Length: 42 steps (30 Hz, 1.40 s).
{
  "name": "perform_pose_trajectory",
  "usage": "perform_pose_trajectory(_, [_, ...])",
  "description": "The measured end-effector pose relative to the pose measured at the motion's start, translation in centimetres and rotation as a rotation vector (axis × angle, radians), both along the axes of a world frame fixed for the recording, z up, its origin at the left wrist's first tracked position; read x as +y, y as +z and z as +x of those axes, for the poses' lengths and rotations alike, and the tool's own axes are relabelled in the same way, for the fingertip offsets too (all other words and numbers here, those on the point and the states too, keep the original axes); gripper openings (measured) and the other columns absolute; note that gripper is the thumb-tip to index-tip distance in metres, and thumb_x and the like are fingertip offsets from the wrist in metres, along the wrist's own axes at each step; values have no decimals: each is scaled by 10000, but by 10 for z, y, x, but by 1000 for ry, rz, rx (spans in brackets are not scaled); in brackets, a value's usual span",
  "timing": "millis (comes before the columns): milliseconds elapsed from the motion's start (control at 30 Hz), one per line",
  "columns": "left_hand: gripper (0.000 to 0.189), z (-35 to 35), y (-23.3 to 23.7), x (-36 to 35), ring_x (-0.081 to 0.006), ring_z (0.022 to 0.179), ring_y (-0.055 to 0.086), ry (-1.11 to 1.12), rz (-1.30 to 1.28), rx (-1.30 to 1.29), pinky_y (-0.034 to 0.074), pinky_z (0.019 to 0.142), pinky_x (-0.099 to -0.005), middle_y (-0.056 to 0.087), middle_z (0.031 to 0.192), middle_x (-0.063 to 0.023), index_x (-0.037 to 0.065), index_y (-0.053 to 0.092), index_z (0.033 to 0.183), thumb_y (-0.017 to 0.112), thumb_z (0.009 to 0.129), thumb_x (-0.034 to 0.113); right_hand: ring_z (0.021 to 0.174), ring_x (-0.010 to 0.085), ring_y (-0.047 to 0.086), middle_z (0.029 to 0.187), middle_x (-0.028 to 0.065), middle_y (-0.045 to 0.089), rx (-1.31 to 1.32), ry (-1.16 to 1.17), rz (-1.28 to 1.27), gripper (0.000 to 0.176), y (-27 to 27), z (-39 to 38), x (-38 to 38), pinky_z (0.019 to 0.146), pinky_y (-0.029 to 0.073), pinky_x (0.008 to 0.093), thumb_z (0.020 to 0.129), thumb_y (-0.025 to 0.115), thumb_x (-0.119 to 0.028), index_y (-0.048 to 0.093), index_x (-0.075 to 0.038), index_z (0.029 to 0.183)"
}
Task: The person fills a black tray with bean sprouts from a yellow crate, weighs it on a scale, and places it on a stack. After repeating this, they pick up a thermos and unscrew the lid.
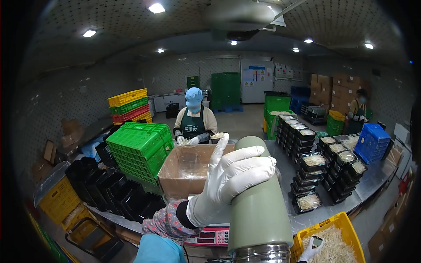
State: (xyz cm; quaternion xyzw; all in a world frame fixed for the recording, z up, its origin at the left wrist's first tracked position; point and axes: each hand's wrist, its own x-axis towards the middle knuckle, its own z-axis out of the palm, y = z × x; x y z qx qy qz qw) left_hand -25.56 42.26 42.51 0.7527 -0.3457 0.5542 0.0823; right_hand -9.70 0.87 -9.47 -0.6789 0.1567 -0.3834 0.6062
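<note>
A large pale green thermos flask fills the centre foreground, tilted, its shiny steel neck towards me at the bottom edge. My left hand, in a white glove, is closed around it with one finger pointing up. The arm has a black cuff and a floral sleeve. At the lower right my right hand, also white-gloved, holds a small dark object with a pale face that I cannot make out exactly. It is over a yellow crate of thin white sprouts or mushrooms.
Behind the flask stands a lined cardboard box; a red scale is below. Green crates and black trays are left, stacked filled trays right. A co-worker stands opposite, another person far right.
</note>
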Motion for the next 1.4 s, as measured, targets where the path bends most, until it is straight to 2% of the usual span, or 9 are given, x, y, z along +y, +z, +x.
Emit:
perform_pose_trajectory(233, [501,-5,0,-1,-266,1194,601,-16,-28,1,162,1185,-589,681,1193,-19,190,550,1211,808,783,228,1104,294,598,1300,194,560,39,-25,6,702,55,-24,22,937,514,375,830,801,-146,444,-8,1418])
perform_pose_trajectory(367, [498,-4,-6,-2,-266,1191,604,-36,-47,39,151,1185,-593,692,1174,-13,189,559,1203,810,774,227,1096,290,600,1295,190,563,19,-9,6,709,9,-2,2,932,514,372,826,809,-152,448,-19,1421])
perform_pose_trajectory(667, [275,-4,-42,-24,-209,1121,658,-91,-248,294,71,1186,-523,739,1083,34,247,676,1120,655,851,194,1147,275,569,1318,172,552,19,21,76,675,16,-6,3,993,469,361,834,796,-124,458,8,1403])
perform_pose_trajectory(867, [429,-7,-73,-20,-212,1087,651,-136,-232,416,155,1185,-548,700,1151,1,155,620,1231,710,813,191,1156,257,563,1312,169,557,59,13,20,698,29,-14,7,1005,458,351,866,779,-171,415,23,1429])
perform_pose_trajectory(1033, [759,-22,-90,-13,-256,1063,644,-198,-226,790,247,1156,-588,667,1157,-98,51,579,1257,877,652,400,1167,266,559,1329,158,553,39,14,27,670,30,-15,7,1013,455,360,847,788,-147,451,-5,1409])
perform_pose_trajectory(1100, [816,-31,-96,-16,-252,1090,631,-201,-237,880,328,1133,-527,650,1172,-119,21,564,1272,908,639,405,1165,265,561,1329,159,553,43,13,24,674,32,-16,8,1010,458,362,846,790,-151,451,-4,1409])
perform_pose_trajectory(1200, [833,-40,-127,-21,-220,1204,584,-426,-569,1095,280,1182,-473,625,1284,-83,55,562,1319,922,656,407,1161,264,563,1323,157,556,48,12,17,674,37,-18,12,1002,464,363,847,790,-154,450,-4,1410])
perform_pose_trajectory(1300, [964,-49,-137,-19,-225,1237,562,-577,-743,1346,368,1133,-450,577,1348,-108,41,449,1413,951,637,315,1160,261,564,1319,156,557,33,14,1,674,34,-17,11,1001,465,360,847,790,-147,449,-5,1411])
perform_pose_trajectory(1400, [1057,-50,-136,-13,-248,1238,557,-618,-692,1319,431,1078,-446,577,1321,-124,42,351,1464,959,617,219,1136,254,575,1296,150,572,30,14,10,685,34,-17,10,995,469,354,838,799,-140,449,-5,1412])
